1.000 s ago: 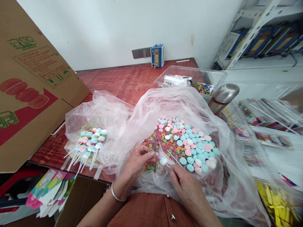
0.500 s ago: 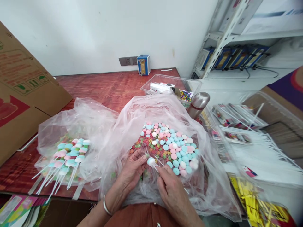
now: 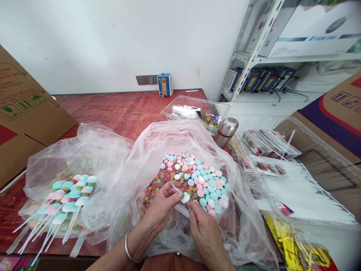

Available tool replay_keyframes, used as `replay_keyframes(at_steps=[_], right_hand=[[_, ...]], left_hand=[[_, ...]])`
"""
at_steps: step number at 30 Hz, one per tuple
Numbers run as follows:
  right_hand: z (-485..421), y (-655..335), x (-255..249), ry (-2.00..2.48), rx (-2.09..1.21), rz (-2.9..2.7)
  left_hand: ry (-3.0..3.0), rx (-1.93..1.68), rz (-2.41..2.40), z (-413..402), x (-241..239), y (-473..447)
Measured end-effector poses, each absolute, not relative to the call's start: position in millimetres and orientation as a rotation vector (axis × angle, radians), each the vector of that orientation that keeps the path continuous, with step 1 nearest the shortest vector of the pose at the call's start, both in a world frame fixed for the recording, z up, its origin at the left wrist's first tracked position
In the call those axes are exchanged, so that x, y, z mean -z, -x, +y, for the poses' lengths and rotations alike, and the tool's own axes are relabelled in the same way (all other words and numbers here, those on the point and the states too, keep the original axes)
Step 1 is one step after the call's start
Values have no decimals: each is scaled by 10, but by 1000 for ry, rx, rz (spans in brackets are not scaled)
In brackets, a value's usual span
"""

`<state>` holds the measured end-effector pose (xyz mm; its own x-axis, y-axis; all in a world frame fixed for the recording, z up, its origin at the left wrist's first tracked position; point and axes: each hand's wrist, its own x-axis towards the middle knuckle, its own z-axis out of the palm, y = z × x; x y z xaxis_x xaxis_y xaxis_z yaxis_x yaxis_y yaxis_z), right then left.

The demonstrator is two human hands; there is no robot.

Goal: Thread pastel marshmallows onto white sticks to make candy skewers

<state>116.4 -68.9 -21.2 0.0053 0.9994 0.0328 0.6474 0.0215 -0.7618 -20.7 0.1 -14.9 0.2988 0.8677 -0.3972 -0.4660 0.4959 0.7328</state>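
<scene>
A clear plastic bag (image 3: 158, 146) lies open in front of me, full of pastel round candies (image 3: 197, 175) and small coloured ring candies (image 3: 158, 184). My left hand (image 3: 160, 207) pinches the top of a thin white stick (image 3: 177, 189). My right hand (image 3: 204, 229) holds several white sticks lower down, its fingers closed round them. A white and blue candy (image 3: 185, 197) sits on the stick between my two hands. To the left, finished candy skewers (image 3: 67, 195) lie in a pile on a second clear bag.
Brown cardboard boxes (image 3: 19, 113) stand at the left on the red wooden table (image 3: 113, 109). A clear tray (image 3: 194, 107) and a steel flask (image 3: 225, 131) lie behind the bag. White sticks and packets (image 3: 282, 173) fill a clear box at right, below metal shelving (image 3: 262, 56).
My head has turned right, so the scene has slid left. My hands stayed over the bag, and the candy now sits lower on the stick, closer to my right hand.
</scene>
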Motion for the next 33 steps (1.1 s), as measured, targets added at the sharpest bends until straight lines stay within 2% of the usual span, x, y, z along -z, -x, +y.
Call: replay_keyframes(at_steps=[7, 14, 17, 20, 23, 28, 33], right_hand=[[-311, -1246, 150, 1792, -696, -1745], [165, -1295, 159, 2045, -506, -1722], [270, -1235, 236, 2035, -502, -1730], [299, -1240, 292, 2001, -543, -1692], [251, -1297, 293, 1930, -623, -1585], [88, -1317, 213, 1327, -1208, -958], [-4, -1323, 97, 1141, -1461, -622]], left_hand=[[-842, -916, 1013, 282, 241, 214], [-1976, -742, 1395, 564, 389, 291], [-2110, -664, 1432, 572, 441, 258], [-1935, -738, 1458, 571, 434, 263], [-1474, -858, 1380, 574, 370, 290], [-699, -883, 924, 550, 223, 281], [-613, -762, 684, 476, 140, 260]])
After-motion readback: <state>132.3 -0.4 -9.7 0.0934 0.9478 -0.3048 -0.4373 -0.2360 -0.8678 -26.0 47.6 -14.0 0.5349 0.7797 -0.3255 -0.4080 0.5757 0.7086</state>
